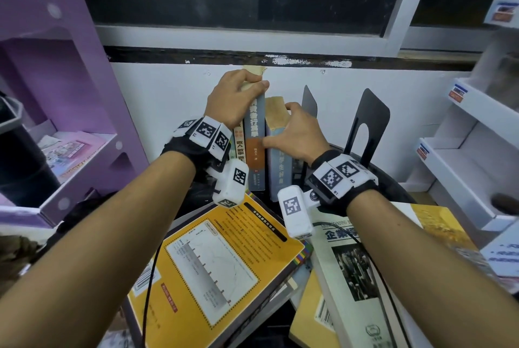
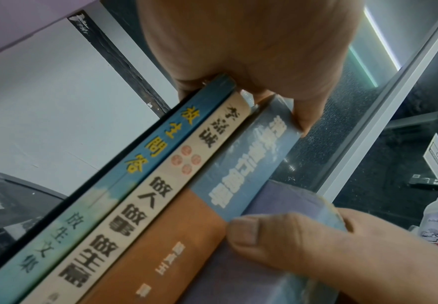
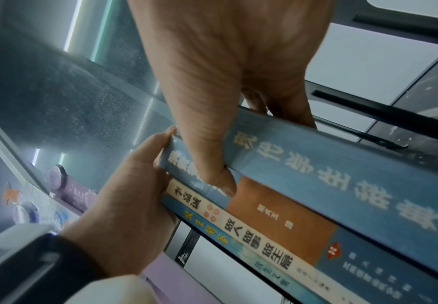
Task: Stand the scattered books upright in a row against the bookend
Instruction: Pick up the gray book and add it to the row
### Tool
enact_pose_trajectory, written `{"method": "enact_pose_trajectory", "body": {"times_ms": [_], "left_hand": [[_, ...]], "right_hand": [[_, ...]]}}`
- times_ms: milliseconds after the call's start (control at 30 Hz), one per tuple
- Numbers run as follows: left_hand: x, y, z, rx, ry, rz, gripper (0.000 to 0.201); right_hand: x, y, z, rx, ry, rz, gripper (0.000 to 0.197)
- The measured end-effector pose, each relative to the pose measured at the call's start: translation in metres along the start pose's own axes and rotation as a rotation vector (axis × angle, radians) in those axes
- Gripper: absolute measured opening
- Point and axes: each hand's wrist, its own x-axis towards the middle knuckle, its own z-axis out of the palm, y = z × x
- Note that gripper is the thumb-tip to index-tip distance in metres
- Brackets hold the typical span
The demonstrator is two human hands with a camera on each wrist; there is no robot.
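Four books stand upright in a row by the white wall (image 1: 168, 89). The left hand (image 1: 236, 95) curls over the tops of three of them: the blue book (image 2: 124, 164), the cream book (image 2: 165, 197) and the grey book (image 1: 255, 145). Its grip is tight on them, thumb on the grey book's side.

The right hand (image 1: 297, 134) holds the thick book (image 1: 276, 156), which stands just right of the grey one and touches it. The fingers curl over its top, and the thumb (image 3: 212, 164) presses on the grey book's spine. So its grip is on the thick book.

Two black bookends (image 1: 368, 120) stand just right of the row. I cannot tell if the thick book touches them.

More books lie flat at the front of the counter (image 1: 398, 187): a yellow book (image 1: 213, 269) and a white book (image 1: 351, 277).

A purple shelf (image 1: 84, 67) stands at the left.
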Motion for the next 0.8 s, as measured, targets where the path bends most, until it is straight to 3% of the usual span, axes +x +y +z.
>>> {"method": "enact_pose_trajectory", "body": {"times_ms": [267,567,800], "left_hand": [[0.0,0.001,0.0,-0.013,-0.016,-0.016,0.024],[0.001,0.0,0.001,-0.012,-0.016,-0.008,0.028],[0.002,-0.002,0.002,-0.019,-0.012,0.007,0.03]], "right_hand": [[-0.003,0.003,-0.008,0.002,-0.151,0.064,0.106],[-0.001,0.009,0.004,0.145,-0.044,0.043,0.075],[0.01,0.012,0.01,0.144,-0.042,0.02,0.085]]}}
